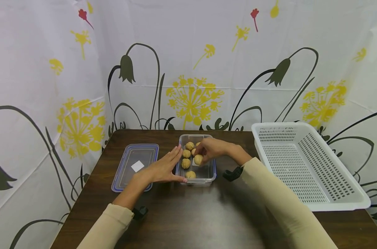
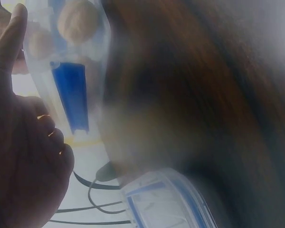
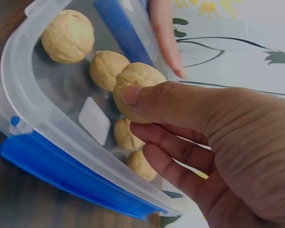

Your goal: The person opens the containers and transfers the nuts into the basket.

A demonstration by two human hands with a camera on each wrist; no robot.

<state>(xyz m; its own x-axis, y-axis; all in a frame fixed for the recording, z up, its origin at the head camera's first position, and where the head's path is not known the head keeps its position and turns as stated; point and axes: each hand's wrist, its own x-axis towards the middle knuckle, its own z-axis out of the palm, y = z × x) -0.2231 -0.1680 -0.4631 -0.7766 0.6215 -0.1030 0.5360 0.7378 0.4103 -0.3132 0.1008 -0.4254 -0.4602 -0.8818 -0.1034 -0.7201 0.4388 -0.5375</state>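
A clear plastic container (image 1: 209, 179) with blue side clips stands near the middle of the table and holds several walnuts (image 1: 186, 163). My right hand (image 1: 214, 149) pinches one walnut (image 3: 138, 85) between thumb and fingers, above the container. In the right wrist view, other walnuts and a white label (image 3: 94, 120) show below it. My left hand (image 1: 164, 167) rests against the container's left side, fingers straight, with the thumb at its near rim. The left wrist view shows that hand's palm (image 2: 31, 161) dark beside the container wall.
A clear lid (image 1: 122, 174) with a blue seal and a white label lies left of the container. To the right stands a white perforated plastic basket (image 1: 263, 152). Behind the dark wooden table (image 1: 188, 214) hangs a flower-patterned cloth (image 1: 188, 45).
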